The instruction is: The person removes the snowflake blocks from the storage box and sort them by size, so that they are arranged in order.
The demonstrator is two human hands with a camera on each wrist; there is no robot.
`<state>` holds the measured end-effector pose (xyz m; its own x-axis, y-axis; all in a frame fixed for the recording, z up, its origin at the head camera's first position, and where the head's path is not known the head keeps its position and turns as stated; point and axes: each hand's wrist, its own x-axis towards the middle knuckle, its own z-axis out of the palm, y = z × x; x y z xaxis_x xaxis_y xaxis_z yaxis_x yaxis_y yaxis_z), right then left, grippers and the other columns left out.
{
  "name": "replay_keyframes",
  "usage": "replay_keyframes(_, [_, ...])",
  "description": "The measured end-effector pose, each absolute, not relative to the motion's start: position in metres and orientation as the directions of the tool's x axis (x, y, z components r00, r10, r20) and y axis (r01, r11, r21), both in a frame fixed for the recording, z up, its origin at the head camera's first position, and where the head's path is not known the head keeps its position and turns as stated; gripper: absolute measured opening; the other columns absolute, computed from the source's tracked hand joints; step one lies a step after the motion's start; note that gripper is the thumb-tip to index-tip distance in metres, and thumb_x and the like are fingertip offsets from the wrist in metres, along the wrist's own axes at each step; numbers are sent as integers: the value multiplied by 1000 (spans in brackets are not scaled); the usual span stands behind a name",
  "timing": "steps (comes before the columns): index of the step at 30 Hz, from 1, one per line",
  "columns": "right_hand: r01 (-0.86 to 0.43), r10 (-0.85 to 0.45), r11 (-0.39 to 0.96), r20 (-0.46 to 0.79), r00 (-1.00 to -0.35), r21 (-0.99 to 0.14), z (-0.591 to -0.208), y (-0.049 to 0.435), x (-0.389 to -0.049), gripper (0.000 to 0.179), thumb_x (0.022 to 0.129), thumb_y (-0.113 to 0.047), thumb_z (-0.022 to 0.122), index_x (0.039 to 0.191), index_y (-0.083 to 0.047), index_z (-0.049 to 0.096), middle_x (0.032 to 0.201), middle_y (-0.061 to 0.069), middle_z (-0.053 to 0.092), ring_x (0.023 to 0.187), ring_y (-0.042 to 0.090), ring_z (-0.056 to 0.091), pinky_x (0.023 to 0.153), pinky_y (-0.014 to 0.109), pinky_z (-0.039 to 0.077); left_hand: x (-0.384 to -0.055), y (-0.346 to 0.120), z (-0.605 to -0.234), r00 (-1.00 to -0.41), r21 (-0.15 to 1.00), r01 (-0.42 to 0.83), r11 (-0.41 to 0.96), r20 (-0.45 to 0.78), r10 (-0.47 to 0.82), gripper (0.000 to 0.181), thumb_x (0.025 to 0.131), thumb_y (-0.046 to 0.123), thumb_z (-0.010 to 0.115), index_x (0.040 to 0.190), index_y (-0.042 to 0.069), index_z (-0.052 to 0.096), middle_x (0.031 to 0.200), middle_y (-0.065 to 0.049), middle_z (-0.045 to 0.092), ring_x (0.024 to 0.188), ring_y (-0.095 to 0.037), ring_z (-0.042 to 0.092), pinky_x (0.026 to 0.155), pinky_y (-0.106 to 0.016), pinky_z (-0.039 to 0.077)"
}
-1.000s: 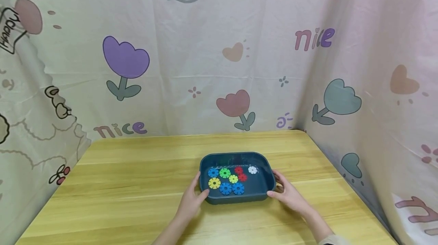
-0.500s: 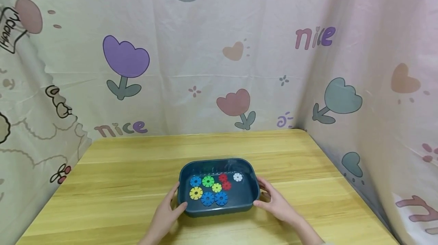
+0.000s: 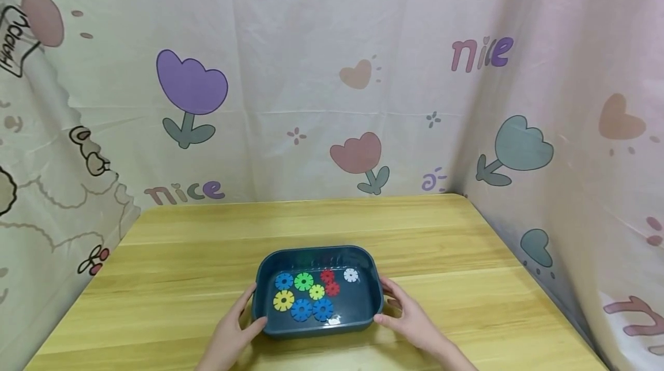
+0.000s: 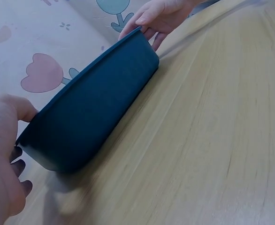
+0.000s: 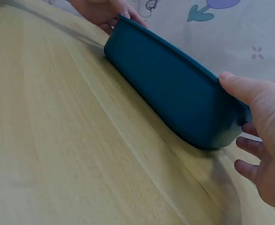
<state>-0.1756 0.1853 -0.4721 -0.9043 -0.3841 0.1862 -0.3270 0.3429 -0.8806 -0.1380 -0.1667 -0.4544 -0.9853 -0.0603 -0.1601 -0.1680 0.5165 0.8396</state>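
Note:
A dark blue-green rectangular tray (image 3: 360, 302) lies between my two hands. On its floor are several notched plastic discs: a white one (image 3: 350, 275), a green one (image 3: 304, 281), a yellow one (image 3: 283, 300), a smaller yellow-green one (image 3: 316, 292), two red ones and three blue ones. My left hand (image 3: 231, 324) grips the left end, its thumb at the near corner of the rim. The opposite end is held by my right hand (image 3: 412, 318) in the same manner, thumb on the rim. In the wrist views the tray's base is at or very close to the tabletop; I cannot tell which.
The wood-grain table (image 3: 181, 261) extends around the tray on all sides. Behind it and along both sides hangs a pale curtain (image 3: 290, 89) printed with tulips, hearts and lettering.
Both hands have brought the tray leftward and nearer to me, more slowly in the last half second. The discs keep their arrangement inside. The head view has shifted slightly.

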Motion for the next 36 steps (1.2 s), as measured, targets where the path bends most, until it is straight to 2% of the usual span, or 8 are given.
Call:
replay_keyframes(9, [-367,-418,371,199,-886,-853,-468,179,-166,70,82,-24,71,139,0,37,132,17,49,118,31,47,95,45,43,-130,-176,-450,-983,828,-179,531,-176,-56,77,85,33,66,146,8,27,145,-29,25,123,-55,31,92,-66,33])
replay_keyframes(23, [-405,-461,314,235,-855,-858,-469,169,-162,67,83,-22,69,137,3,38,127,19,52,111,24,53,91,39,47,-119,-193,-449,-980,810,-189,555,-193,-52,77,85,33,67,145,8,26,146,-27,24,124,-56,28,91,-67,33])
replay_keyframes(27, [-413,-452,340,238,-860,-845,-464,165,-163,65,84,-20,69,135,4,39,126,19,53,111,30,53,90,41,48,-118,-198,-446,-983,824,-171,541,-181,-35,80,85,29,67,147,8,22,148,-26,20,128,-54,21,94,-69,27])
replay_keyframes(33, [-378,-290,356,283,-914,-855,-440,154,-176,52,80,-10,72,125,6,51,114,18,60,103,33,56,85,41,50,-117,-196,-438,-989,845,-130,519,-151,-3,90,85,34,66,148,5,10,150,-27,11,130,-53,15,95,-70,23])
replay_keyframes(36, [-395,-344,338,279,-897,-854,-424,143,-187,44,82,-7,70,121,7,54,105,19,62,96,30,60,80,35,53,-118,-193,-438,-988,860,-129,493,-152,7,95,84,35,67,149,5,4,150,-27,6,130,-55,12,95,-71,23])
